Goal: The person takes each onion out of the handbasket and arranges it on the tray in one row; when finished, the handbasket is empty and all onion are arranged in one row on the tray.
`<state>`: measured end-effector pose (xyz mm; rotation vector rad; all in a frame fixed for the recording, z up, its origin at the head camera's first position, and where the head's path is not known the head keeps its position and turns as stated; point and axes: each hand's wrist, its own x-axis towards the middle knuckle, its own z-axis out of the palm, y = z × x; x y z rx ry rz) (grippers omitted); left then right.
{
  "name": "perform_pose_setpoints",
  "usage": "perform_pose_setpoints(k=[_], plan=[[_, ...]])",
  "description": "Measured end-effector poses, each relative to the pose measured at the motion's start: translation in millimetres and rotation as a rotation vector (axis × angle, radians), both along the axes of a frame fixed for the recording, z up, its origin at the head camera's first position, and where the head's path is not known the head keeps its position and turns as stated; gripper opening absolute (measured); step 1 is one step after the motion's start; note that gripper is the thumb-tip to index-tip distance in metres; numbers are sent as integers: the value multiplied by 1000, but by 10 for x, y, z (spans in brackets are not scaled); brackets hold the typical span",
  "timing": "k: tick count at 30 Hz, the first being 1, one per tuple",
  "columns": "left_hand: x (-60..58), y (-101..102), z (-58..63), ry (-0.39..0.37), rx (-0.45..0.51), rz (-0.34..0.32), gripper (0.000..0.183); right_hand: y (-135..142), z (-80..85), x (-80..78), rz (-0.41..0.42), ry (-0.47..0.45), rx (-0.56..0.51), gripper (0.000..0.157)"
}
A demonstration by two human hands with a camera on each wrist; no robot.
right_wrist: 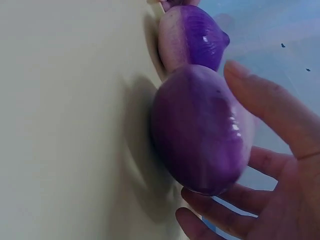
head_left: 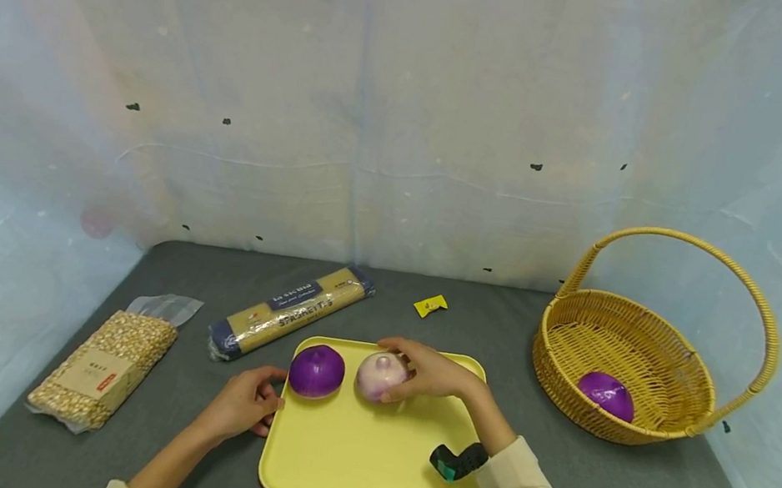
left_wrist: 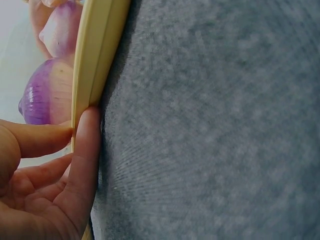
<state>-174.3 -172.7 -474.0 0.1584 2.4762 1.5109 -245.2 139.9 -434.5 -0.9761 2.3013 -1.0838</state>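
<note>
On the yellow tray (head_left: 374,461) sit two onions side by side. My left hand (head_left: 244,403) pinches the tray's left rim between thumb and fingers, as the left wrist view shows (left_wrist: 50,175). Close to that rim is a dark purple onion (head_left: 316,371), with a pale underside in the left wrist view. My right hand (head_left: 428,372) reaches over the tray's far side and holds a pale pinkish onion (head_left: 379,375), thumb on one side and fingers on the other. In the right wrist view this onion (right_wrist: 200,135) shows a purple underside.
A yellow wicker basket (head_left: 544,385) with a tall handle stands at the right, a purple onion (head_left: 607,394) inside. Behind the tray lie a spaghetti pack (head_left: 293,310) and a small yellow wrapped candy (head_left: 431,306). A bag of corn kernels (head_left: 102,370) rests at the left.
</note>
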Motion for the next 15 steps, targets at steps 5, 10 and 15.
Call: perform_pose_setpoints(k=[5,10,15], plan=[[-2,-1,-4,2,-3,4,39,57,81,-3,-13,12,-11,73],[-6,1,-3,-3,-1,6,39,141,250,9,-51,43,-7,73],[-10,2,0,-16,4,9,39,219,451,40,-84,115,-1,70]])
